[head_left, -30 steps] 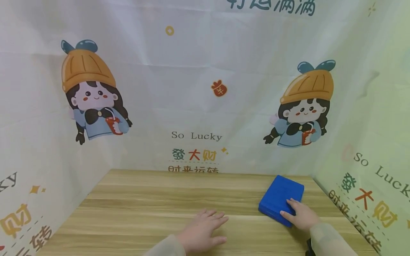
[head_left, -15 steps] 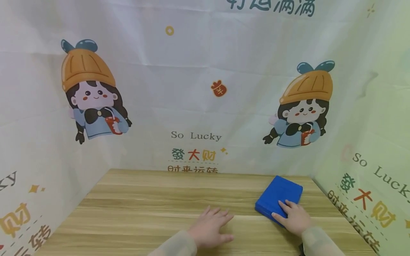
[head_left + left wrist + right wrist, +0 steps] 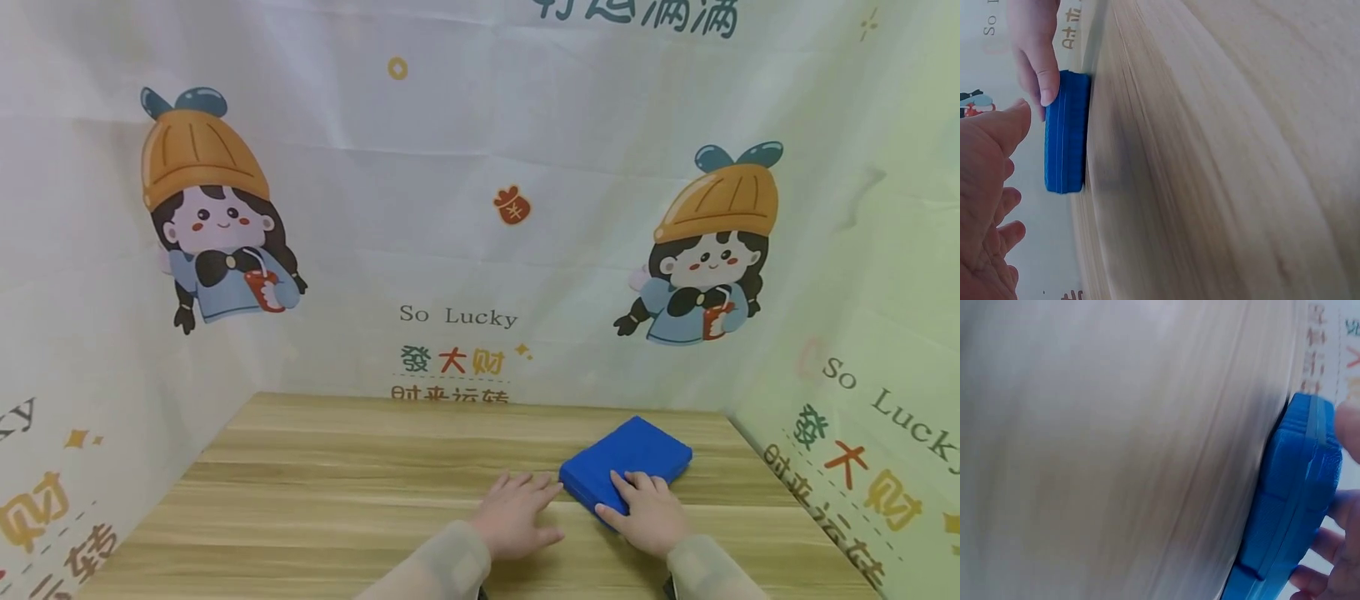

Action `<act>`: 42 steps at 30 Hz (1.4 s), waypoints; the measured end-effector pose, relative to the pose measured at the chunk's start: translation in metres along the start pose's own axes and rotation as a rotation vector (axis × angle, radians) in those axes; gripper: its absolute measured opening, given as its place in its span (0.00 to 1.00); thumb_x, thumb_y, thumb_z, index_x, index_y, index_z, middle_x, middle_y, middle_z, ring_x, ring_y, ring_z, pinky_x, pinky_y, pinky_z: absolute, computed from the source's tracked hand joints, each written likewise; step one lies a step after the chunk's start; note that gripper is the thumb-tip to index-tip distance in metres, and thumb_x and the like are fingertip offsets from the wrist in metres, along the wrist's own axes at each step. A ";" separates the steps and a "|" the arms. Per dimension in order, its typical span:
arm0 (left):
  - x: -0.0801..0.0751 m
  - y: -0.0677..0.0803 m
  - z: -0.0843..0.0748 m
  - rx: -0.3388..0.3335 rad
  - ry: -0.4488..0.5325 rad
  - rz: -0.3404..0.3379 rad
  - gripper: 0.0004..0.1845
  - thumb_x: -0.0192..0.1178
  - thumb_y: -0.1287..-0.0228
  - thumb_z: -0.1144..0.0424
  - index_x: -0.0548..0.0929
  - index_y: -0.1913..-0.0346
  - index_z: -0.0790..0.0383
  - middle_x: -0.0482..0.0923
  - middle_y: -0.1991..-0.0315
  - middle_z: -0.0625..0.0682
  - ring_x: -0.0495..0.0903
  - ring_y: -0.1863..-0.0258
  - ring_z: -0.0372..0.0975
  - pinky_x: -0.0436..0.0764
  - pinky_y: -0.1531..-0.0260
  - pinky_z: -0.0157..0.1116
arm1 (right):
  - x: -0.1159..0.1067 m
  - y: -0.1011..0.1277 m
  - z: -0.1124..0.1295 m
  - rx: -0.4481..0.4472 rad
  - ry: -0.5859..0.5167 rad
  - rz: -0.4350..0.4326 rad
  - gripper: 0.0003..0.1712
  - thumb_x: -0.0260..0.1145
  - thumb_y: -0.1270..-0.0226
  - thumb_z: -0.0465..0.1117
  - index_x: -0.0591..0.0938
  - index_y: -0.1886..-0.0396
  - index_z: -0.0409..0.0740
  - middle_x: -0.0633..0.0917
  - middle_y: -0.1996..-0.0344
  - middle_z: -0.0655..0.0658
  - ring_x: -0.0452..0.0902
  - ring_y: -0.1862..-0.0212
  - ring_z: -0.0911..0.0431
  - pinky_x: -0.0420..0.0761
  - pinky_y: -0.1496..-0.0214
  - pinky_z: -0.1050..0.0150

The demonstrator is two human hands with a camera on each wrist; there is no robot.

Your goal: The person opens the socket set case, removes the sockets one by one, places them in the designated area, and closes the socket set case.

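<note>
Now | left hand [image 3: 516, 518]: grip wide | right hand [image 3: 651, 517]: grip unclenched on blue case [image 3: 637, 454] | seam [image 3: 1063, 144]: clear from wrists, not head

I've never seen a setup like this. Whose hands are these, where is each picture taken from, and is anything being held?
No robot here: these are one person's bare hands. The wide view comes from a camera on the head, looking forward and down; the sideways-looking close views come from a camera on each wrist. On the wooden table lies a blue, box-like object, with a printed cloth behind. The right hand rests on it, fingers on its top; nothing is lifted. The left hand is open near its left corner; whether it touches is hard to tell.
</note>
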State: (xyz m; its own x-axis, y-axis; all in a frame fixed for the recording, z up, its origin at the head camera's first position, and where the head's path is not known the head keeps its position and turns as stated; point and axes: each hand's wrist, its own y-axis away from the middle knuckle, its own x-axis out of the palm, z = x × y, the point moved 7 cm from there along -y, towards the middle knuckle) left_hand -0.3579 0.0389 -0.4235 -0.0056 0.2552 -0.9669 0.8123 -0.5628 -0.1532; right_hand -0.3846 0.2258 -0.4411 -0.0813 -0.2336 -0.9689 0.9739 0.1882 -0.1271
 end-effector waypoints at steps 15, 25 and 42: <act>0.012 -0.002 0.016 -0.029 0.047 0.070 0.37 0.59 0.38 0.38 0.68 0.29 0.52 0.61 0.28 0.50 0.58 0.29 0.45 0.52 0.31 0.50 | 0.012 0.010 0.074 -0.152 -0.067 0.047 0.44 0.68 0.41 0.60 0.70 0.33 0.35 0.70 0.36 0.35 0.62 0.37 0.36 0.63 0.38 0.39; 0.020 -0.009 0.016 -0.043 -0.006 0.066 0.34 0.59 0.36 0.43 0.68 0.29 0.51 0.62 0.29 0.49 0.59 0.29 0.44 0.54 0.31 0.48 | -0.011 -0.003 0.050 -0.143 -0.153 -0.092 0.29 0.68 0.40 0.40 0.76 0.39 0.35 0.76 0.42 0.33 0.66 0.40 0.32 0.64 0.41 0.35; 0.025 -0.017 0.001 -0.119 -0.077 0.077 0.26 0.51 0.29 0.46 0.68 0.30 0.42 0.62 0.29 0.48 0.58 0.29 0.47 0.56 0.32 0.48 | -0.005 -0.030 -0.052 0.133 -0.362 0.020 0.40 0.52 0.24 0.49 0.54 0.31 0.19 0.59 0.34 0.19 0.53 0.33 0.27 0.57 0.35 0.37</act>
State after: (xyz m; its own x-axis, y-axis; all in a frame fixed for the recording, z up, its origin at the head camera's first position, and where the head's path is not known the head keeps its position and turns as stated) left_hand -0.3729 0.0542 -0.4449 0.0180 0.1510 -0.9884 0.8752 -0.4803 -0.0575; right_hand -0.4250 0.2713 -0.4431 -0.0053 -0.5570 -0.8305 0.9955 0.0759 -0.0572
